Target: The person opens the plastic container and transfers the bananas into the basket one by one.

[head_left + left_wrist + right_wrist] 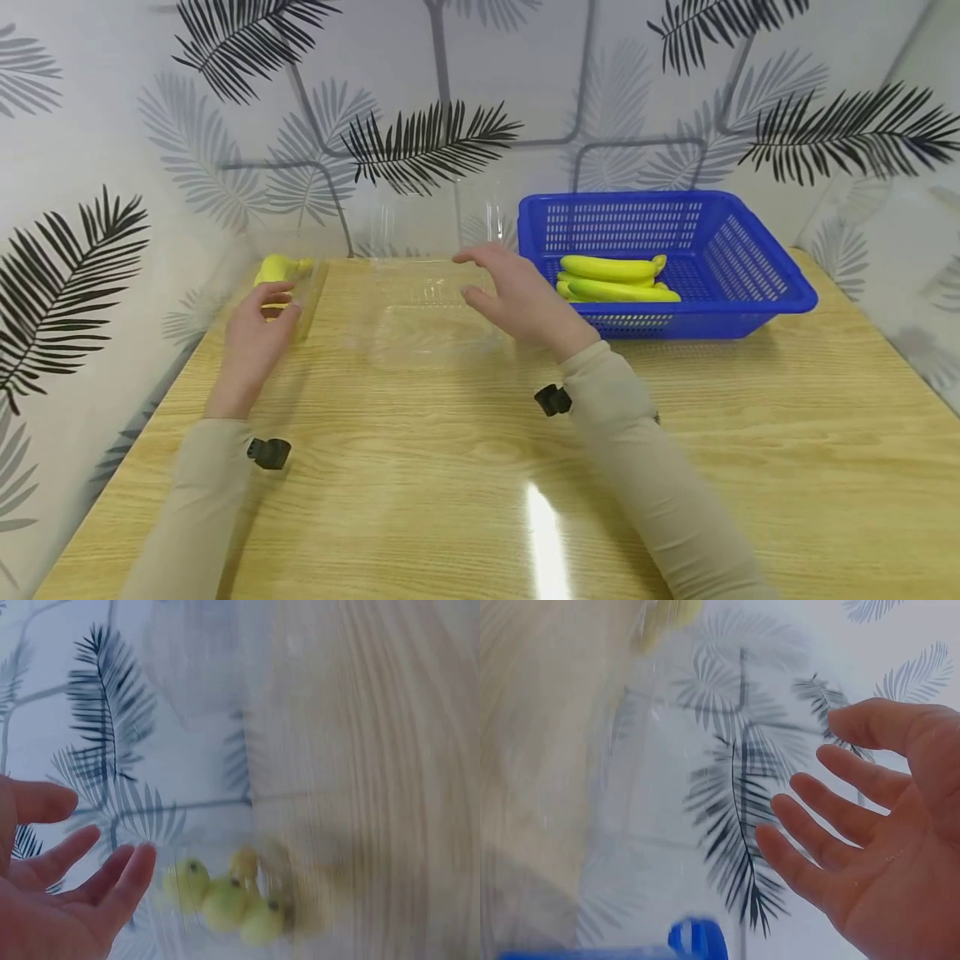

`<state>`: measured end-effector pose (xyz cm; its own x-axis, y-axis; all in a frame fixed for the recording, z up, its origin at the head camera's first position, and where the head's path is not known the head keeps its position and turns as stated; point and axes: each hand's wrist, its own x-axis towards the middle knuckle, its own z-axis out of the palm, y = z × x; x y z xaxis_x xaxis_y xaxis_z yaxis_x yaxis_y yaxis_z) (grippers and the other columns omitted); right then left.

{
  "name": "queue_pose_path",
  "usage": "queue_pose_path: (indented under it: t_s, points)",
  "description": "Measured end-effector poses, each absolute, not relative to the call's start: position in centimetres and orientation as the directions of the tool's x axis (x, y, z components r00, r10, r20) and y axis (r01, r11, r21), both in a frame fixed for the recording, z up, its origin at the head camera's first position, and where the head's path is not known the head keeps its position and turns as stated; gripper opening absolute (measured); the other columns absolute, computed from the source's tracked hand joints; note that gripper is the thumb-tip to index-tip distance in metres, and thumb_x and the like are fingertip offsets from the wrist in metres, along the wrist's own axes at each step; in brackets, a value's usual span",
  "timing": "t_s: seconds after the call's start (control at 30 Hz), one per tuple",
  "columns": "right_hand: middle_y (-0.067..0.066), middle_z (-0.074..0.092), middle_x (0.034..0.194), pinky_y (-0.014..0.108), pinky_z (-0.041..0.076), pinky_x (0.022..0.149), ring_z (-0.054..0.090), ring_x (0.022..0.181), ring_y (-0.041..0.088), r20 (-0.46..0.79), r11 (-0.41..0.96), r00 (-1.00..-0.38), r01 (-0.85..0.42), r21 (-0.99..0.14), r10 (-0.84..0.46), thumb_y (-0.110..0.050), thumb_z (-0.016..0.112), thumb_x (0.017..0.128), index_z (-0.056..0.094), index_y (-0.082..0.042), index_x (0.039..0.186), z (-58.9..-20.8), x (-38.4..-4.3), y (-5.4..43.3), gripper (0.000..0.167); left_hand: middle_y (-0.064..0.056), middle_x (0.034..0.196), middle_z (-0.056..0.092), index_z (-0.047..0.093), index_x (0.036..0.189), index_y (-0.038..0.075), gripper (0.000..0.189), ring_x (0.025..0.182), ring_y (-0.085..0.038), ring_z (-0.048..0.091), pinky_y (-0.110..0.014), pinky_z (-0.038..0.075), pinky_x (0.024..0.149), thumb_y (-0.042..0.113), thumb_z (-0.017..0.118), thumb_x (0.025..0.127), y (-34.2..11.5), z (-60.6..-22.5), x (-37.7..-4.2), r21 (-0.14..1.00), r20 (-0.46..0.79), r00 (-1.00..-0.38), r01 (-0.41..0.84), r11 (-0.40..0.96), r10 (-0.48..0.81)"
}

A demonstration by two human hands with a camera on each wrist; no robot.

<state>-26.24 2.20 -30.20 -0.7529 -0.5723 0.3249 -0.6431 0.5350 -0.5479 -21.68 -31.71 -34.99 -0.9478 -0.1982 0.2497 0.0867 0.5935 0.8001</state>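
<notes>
My left hand (255, 346) hovers at the far left by a bunch of yellow bananas (276, 268), which appears to lie in a clear plastic box (313, 304). In the left wrist view its fingers are loosely spread and hold nothing, with the banana tips (225, 904) beside them. My right hand (517, 296) is over the right side of another clear plastic box (420, 354), whose raised clear part leans toward the wall. The fingers of the right hand (885, 825) are spread apart with nothing in them. Glare and blur hide the boxes' exact edges.
To the right of my right hand stands a blue plastic basket (772, 287) with several yellow bananas (615, 279) inside. The wooden table (420, 483) meets a leaf-patterned wall covering (465, 75) at the back.
</notes>
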Motion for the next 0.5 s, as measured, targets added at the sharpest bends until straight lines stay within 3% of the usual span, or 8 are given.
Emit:
queue_pose_path:
  t_s: [0.1,0.2,0.33,0.5]
  points:
    - [0.005,0.051,0.141,0.033,0.033,0.110,0.042,0.133,0.019,0.328,0.520,-0.750,-0.644,-0.560,-0.575,-0.022,0.056,0.100,0.051,-0.008,0.139,-30.6,-26.1,0.1,0.042,-0.024,0.129,0.051,0.054,0.135,0.000,0.041,0.115,-0.039,0.048,-0.046,0.040,0.092,0.022,0.050,0.101,-33.1,-35.0,-21.6,0.749,0.308,-0.901,0.032,0.662,-0.305]
    - [0.005,0.051,0.142,0.032,0.033,0.109,0.042,0.133,0.019,0.334,0.505,-0.757,-0.633,-0.587,-0.561,-0.022,0.057,0.100,0.052,-0.009,0.139,-31.2,-25.9,-2.0,0.042,-0.025,0.135,0.043,0.051,0.138,0.001,0.046,0.122,-0.041,0.038,-0.053,0.034,0.096,0.028,0.046,0.101,-34.6,-35.3,-21.5,0.750,0.287,-0.877,-0.044,0.660,-0.385]
    - [0.004,0.051,0.142,0.030,0.031,0.111,0.040,0.135,0.017,0.336,0.481,-0.757,-0.628,-0.612,-0.561,-0.021,0.057,0.100,0.051,-0.008,0.140,-32.1,-25.6,-4.7,0.043,-0.022,0.146,0.028,0.048,0.142,0.005,0.051,0.133,-0.039,0.024,-0.056,0.030,0.104,0.034,0.047,0.100,-36.7,-36.0,-21.7,0.771,0.249,-0.842,-0.126,0.624,-0.479]
    - [0.003,0.050,0.142,0.026,0.030,0.110,0.040,0.135,0.015,0.329,0.444,-0.734,-0.640,-0.626,-0.594,-0.021,0.057,0.100,0.051,-0.008,0.140,-33.0,-24.9,-7.6,0.042,-0.013,0.157,0.008,0.032,0.153,0.012,0.065,0.144,-0.034,0.011,-0.053,0.023,0.113,0.044,0.046,0.099,-39.5,-37.3,-22.1,0.829,0.147,-0.833,-0.190,0.525,-0.534]
